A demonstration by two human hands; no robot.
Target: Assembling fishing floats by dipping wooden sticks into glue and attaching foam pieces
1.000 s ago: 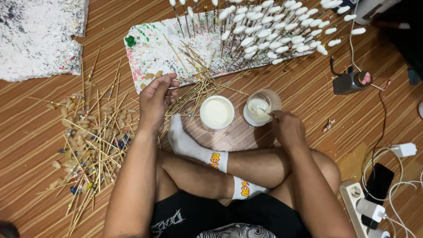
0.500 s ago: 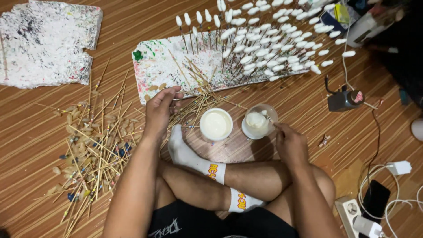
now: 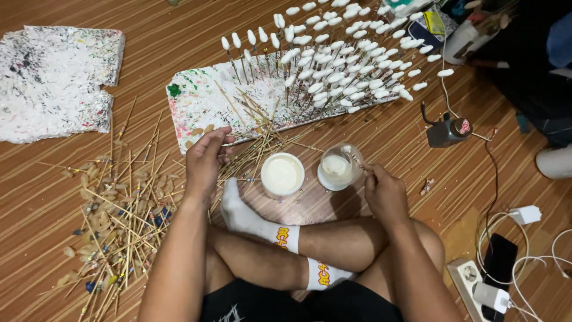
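I sit cross-legged on a wooden floor. My left hand [image 3: 205,161] pinches a thin wooden stick [image 3: 238,145] at the near edge of a paint-speckled foam board [image 3: 202,101]. My right hand [image 3: 384,191] holds a thin tool dipped into a clear glass of white liquid [image 3: 338,167], which is tilted. A white cup of cream-coloured liquid [image 3: 282,175] stands between my hands. Several white-tipped sticks [image 3: 333,65] stand stuck upright in the board.
A heap of loose sticks and small husks [image 3: 113,220] lies at the left. Another speckled foam sheet [image 3: 53,83] is at far left. At the right lie a small dark device [image 3: 447,131], a phone [image 3: 506,259], a white charger [image 3: 524,214], cables and a power strip [image 3: 468,280].
My left hand has lifted slightly and now pinches a stick. The glass under my right hand has tilted. The view has shifted down and right.
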